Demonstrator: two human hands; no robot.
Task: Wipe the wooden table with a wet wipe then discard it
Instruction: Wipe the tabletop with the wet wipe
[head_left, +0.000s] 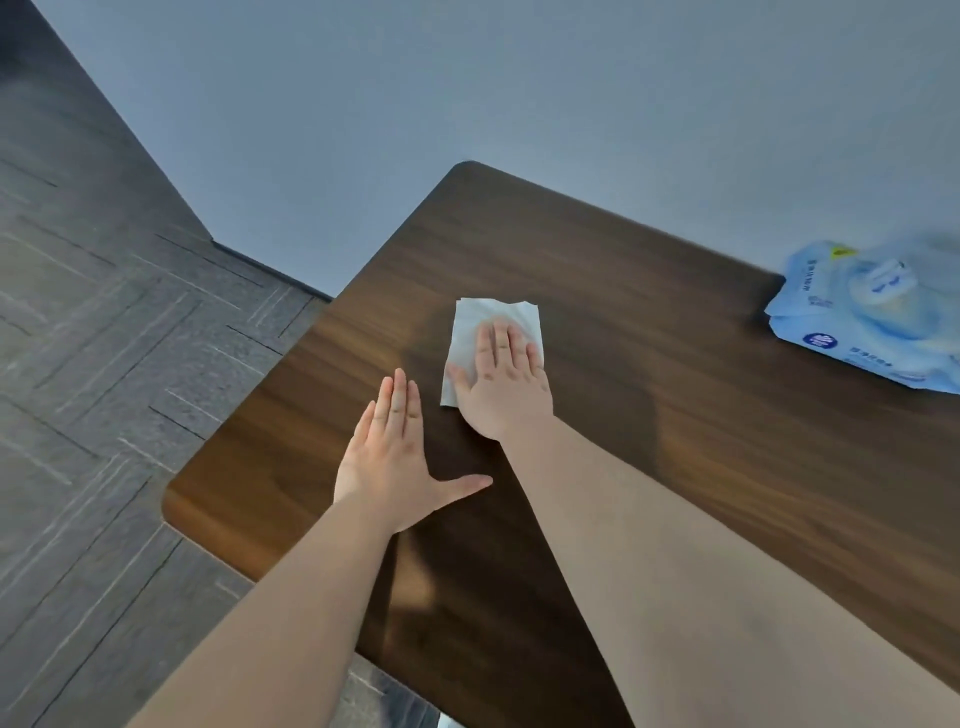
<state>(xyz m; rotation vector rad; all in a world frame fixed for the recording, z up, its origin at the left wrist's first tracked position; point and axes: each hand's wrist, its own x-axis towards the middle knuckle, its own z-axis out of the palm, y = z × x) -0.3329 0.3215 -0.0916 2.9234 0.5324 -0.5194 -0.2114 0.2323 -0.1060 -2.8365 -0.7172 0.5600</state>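
A white wet wipe (470, 325) lies flat on the dark wooden table (649, 322), near the table's left half. My right hand (501, 379) presses flat on the wipe with fingers together, covering its lower right part. My left hand (392, 457) rests flat on the bare wood just left of and nearer than the wipe, fingers straight and thumb spread out, holding nothing.
A blue pack of wet wipes (872, 312) lies at the table's far right edge by the wall. A grey wall runs behind the table. Dark grey patterned floor (104, 364) lies to the left beyond the table's rounded corners.
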